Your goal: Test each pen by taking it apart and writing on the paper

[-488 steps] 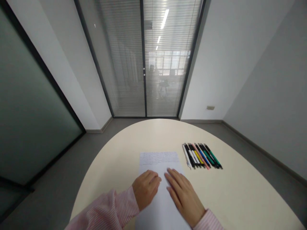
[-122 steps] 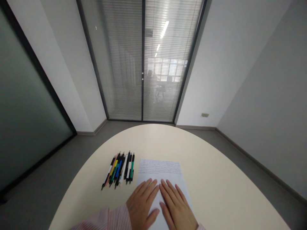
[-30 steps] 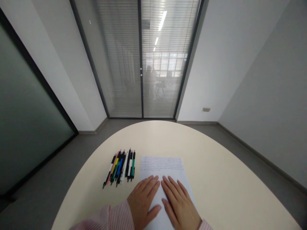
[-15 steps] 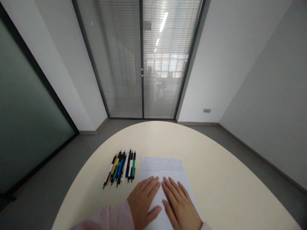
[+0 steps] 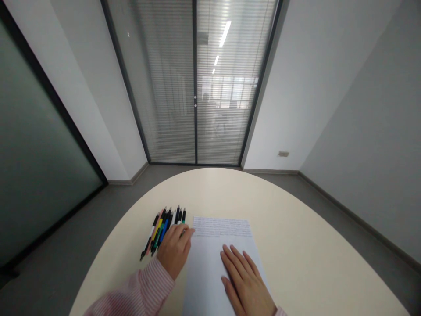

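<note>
My left hand (image 5: pixel 174 248) lies over the right side of a row of pens (image 5: pixel 159 230), its fingers curled down. A sliver of a green-and-black pen (image 5: pixel 183 232) shows between its thumb and fingers; the lower parts of the neighbouring pens are hidden under the hand. The pens have black, white, yellow, blue, green and pink parts. Flat on a white sheet of paper (image 5: pixel 207 263) rests my right hand (image 5: pixel 243 278), open, fingers stretched out. Lines of handwriting fill the top of the sheet.
The cream round-edged table (image 5: pixel 217 188) carries the pens and paper. Past it stand a glass partition with blinds (image 5: pixel 171 109) and a white wall with a small socket plate (image 5: pixel 283 154). A frosted glass panel (image 5: pixel 39 175) is on the left.
My left hand has moved off the paper, up and to the left onto the pens, and its fingers have curled. My right hand stays flat on the sheet.
</note>
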`<action>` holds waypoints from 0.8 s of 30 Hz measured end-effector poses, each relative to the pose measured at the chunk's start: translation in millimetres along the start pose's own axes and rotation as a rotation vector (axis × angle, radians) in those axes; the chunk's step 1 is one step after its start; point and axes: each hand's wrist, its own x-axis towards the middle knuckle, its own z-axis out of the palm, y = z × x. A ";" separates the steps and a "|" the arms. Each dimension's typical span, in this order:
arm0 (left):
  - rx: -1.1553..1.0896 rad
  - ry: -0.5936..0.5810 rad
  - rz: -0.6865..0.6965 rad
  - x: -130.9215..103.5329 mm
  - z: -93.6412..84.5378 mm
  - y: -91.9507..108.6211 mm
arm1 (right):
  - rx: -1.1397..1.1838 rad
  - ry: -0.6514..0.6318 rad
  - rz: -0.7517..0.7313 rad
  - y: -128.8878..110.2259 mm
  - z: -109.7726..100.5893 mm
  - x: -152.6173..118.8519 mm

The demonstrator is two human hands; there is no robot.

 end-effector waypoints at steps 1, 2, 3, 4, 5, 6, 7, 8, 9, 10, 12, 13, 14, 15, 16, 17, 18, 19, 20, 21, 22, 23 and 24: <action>0.024 0.009 -0.031 2.6 -0.8 -7.1 | -0.003 0.005 -0.001 0.1 0.1 0.1; 0.041 0.010 -0.054 4.3 -1.0 -12.8 | -0.002 0.010 -0.002 0.3 0.3 0.0; 0.051 0.007 -0.068 5.2 -0.6 -17.0 | 0.002 0.013 -0.001 0.4 0.8 -0.1; 0.053 0.001 -0.077 5.3 0.4 -19.6 | 0.008 0.016 0.002 0.5 1.4 -0.3; 0.050 -0.007 -0.082 4.9 1.7 -20.8 | 0.015 0.017 0.004 0.5 2.0 -0.5; 0.042 -0.016 -0.085 4.2 3.2 -21.0 | 0.021 0.018 0.007 0.5 2.6 -0.8; 0.029 -0.024 -0.091 3.4 4.8 -20.6 | 0.026 0.017 0.009 0.4 3.0 -1.0; 0.012 -0.030 -0.099 2.7 6.1 -19.8 | 0.030 0.015 0.013 0.3 3.2 -1.1; -0.008 -0.036 -0.111 2.2 7.2 -18.9 | 0.032 0.010 0.015 0.1 3.3 -1.2; -0.034 -0.042 -0.126 2.0 7.8 -18.1 | 0.030 0.004 0.015 0.0 3.2 -1.2; -0.098 -0.047 -0.169 2.9 6.9 -16.6 | 0.017 -0.003 0.016 -0.4 2.8 -1.0; -0.136 -0.046 -0.198 4.0 5.2 -15.5 | 0.008 -0.003 0.015 -0.5 2.6 -0.8; -0.180 -0.044 -0.229 5.3 2.8 -14.1 | 0.001 -0.001 0.014 -0.5 2.5 -0.6; -0.228 -0.040 -0.265 6.8 -0.4 -12.2 | -0.006 0.002 0.011 -0.4 2.3 -0.4; -0.283 -0.037 -0.304 8.3 -3.9 -9.6 | -0.011 0.005 0.007 -0.3 2.3 -0.3; -0.346 -0.039 -0.345 9.5 -7.4 -6.5 | -0.015 0.006 0.002 -0.2 2.3 -0.1; -0.418 -0.046 -0.388 10.3 -10.6 -2.7 | -0.019 0.007 -0.003 0.0 2.3 0.0; -0.501 -0.062 -0.434 10.7 -13.1 1.6 | -0.021 0.008 -0.006 0.2 2.5 0.1; -0.592 -0.084 -0.480 10.5 -14.7 6.2 | -0.020 0.008 -0.005 0.3 2.7 0.1; -0.689 -0.112 -0.525 9.9 -15.4 11.0 | -0.016 0.009 -0.002 0.5 3.0 0.1; -0.788 -0.145 -0.566 8.9 -15.2 15.6 | -0.008 0.011 0.004 0.6 3.2 0.1; -0.883 -0.177 -0.602 7.8 -14.4 20.1 | 0.004 0.015 0.010 0.7 3.2 0.1; -0.971 -0.212 -0.633 6.6 -13.3 24.2 | 0.019 0.022 0.014 0.7 3.2 0.0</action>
